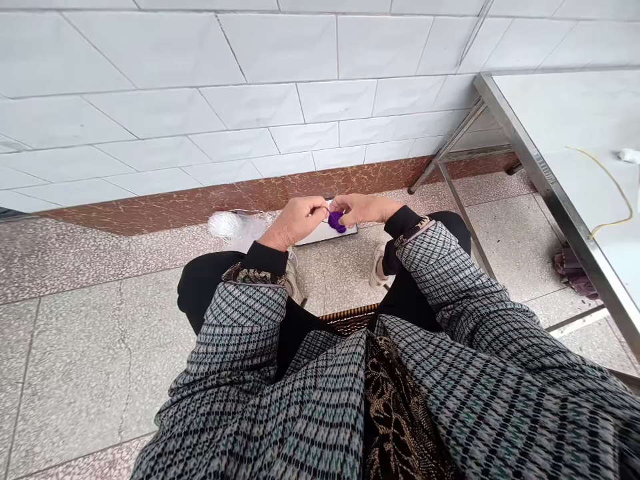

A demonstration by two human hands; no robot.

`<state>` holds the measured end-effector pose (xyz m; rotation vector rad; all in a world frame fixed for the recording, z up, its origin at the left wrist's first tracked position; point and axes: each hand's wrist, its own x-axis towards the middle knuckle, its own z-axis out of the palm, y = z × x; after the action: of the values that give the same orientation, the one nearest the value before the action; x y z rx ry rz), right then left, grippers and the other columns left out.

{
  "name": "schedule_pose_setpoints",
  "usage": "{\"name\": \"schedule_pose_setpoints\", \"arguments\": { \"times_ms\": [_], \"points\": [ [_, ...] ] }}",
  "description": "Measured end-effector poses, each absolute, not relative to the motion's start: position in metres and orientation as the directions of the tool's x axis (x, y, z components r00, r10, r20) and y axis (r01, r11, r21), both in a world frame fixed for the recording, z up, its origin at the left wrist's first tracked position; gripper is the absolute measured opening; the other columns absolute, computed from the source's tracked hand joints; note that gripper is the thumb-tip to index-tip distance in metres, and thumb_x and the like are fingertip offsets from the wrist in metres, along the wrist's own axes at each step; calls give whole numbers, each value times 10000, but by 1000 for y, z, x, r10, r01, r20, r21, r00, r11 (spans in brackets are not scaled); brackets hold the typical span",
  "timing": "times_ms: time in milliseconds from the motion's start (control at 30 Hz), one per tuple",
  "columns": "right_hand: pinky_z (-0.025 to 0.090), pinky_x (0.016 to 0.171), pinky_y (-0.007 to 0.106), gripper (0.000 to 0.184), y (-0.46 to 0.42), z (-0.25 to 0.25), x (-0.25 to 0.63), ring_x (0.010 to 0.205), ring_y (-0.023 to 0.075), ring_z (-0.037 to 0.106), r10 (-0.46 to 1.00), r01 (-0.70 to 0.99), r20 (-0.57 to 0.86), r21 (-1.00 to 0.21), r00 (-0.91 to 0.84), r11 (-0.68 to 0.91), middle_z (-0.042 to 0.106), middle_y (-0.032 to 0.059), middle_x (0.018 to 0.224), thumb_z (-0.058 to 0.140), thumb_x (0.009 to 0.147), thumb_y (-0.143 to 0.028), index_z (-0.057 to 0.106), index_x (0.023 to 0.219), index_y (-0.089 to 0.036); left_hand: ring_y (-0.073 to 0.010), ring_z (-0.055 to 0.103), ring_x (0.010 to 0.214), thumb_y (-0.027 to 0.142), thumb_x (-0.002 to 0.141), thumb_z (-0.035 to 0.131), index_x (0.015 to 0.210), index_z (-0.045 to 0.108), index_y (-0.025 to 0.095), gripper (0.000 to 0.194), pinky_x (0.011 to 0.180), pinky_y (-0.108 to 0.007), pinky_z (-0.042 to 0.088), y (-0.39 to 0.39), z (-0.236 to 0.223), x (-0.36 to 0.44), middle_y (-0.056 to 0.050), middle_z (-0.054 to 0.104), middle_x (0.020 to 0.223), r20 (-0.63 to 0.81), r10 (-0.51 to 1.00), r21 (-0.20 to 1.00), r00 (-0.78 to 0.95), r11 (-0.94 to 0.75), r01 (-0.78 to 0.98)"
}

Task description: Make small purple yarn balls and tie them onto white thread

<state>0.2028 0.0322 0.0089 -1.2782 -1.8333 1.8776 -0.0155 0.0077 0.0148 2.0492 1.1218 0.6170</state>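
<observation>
In front of my knees, my right hand (364,208) is closed on a small purple yarn piece (337,222), which hangs below its thumb and fingers. My left hand (299,220) meets it from the other side, thumb and forefinger pinched together close to the purple piece. Whatever lies in that left pinch is too small to make out. Beneath both hands is a flat white board or box lid (320,233) with a dark edge. A white yarn ball (225,225) sits left of my left hand, with clear plastic (253,229) beside it.
A white-topped metal table (555,127) stands at the right, bearing a yellow cord (613,183) and a small white item (629,156). Dark purple folded cloth (575,272) lies under it. A tiled wall (285,50) rises ahead. A woven seat edge (353,321) shows between my legs.
</observation>
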Motion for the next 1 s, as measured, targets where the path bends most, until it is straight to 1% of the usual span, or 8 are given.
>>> {"name": "schedule_pose_setpoints", "arguments": {
  "times_ms": [167, 333, 433, 533, 633, 733, 867, 1000],
  "points": [
    [616, 729, 228, 357, 34, 13, 212, 757, 97, 666, 655, -26, -227, -936, -721, -352, 719, -21, 958, 809, 775, -53, 617, 1041, -195, -182, 553, 712, 293, 892, 531, 722, 551, 214, 189, 713, -307, 413, 13, 10, -16, -15, 614, 713, 48, 907, 741, 418, -313, 594],
    [627, 785, 215, 470, 42, 12, 211, 798, 102, 692, 881, -382, -111, -871, -460, -310, 680, -28, 901, 939, 825, -297, 549, 1080, -234, -166, 510, 668, 300, 931, 515, 730, 550, 215, 221, 689, -299, 390, 9, 10, -7, 12, 553, 661, -38, 834, 757, 551, -335, 560],
    [611, 744, 201, 394, 44, 10, 204, 762, 94, 674, 930, -283, -199, -915, -307, -289, 665, -32, 869, 893, 883, -245, 523, 1017, -241, -152, 484, 642, 286, 931, 523, 736, 592, 207, 222, 686, -293, 391, 5, 12, -4, 24, 546, 650, -48, 759, 776, 649, -381, 502],
    [539, 628, 185, 344, 41, 7, 198, 656, 86, 602, 924, 5, -275, -959, -265, -284, 621, -45, 786, 799, 904, -67, 499, 942, -230, -145, 469, 626, 275, 921, 544, 719, 606, 204, 223, 675, -290, 384, 4, 12, -6, 33, 530, 629, -11, 755, 779, 655, -404, 479],
    [468, 552, 200, 368, 36, 7, 197, 608, 98, 542, 884, 308, -337, -921, -324, -238, 600, -42, 751, 734, 844, 75, 518, 897, -219, -154, 506, 657, 267, 913, 554, 727, 625, 198, 211, 687, -292, 396, 5, 14, -10, 18, 574, 661, 36, 800, 765, 599, -408, 499],
    [478, 558, 220, 361, 31, 12, 201, 644, 117, 582, 749, 439, -415, -880, -517, -184, 662, -17, 808, 744, 770, 106, 597, 907, -194, -175, 561, 721, 253, 902, 563, 749, 644, 195, 182, 723, -300, 428, 8, 14, -15, -14, 657, 740, 78, 853, 749, 516, -392, 534],
    [579, 675, 235, 359, 29, 21, 207, 704, 104, 652, 651, 139, -311, -943, -693, -303, 719, -8, 927, 762, 761, 35, 612, 998, -188, -177, 546, 719, 254, 904, 553, 718, 569, 208, 192, 720, -304, 422, 12, 13, -18, -14, 625, 725, 95, 892, 736, 442, -361, 572],
    [608, 752, 221, 354, 35, 27, 209, 760, 98, 667, 870, -256, -158, -918, -466, -304, 698, -20, 929, 827, 855, -143, 548, 1056, -226, -157, 482, 658, 299, 919, 531, 715, 518, 217, 221, 682, -301, 382, 11, 10, -14, 19, 528, 661, 56, 868, 746, 494, -365, 557]
  ]
}}
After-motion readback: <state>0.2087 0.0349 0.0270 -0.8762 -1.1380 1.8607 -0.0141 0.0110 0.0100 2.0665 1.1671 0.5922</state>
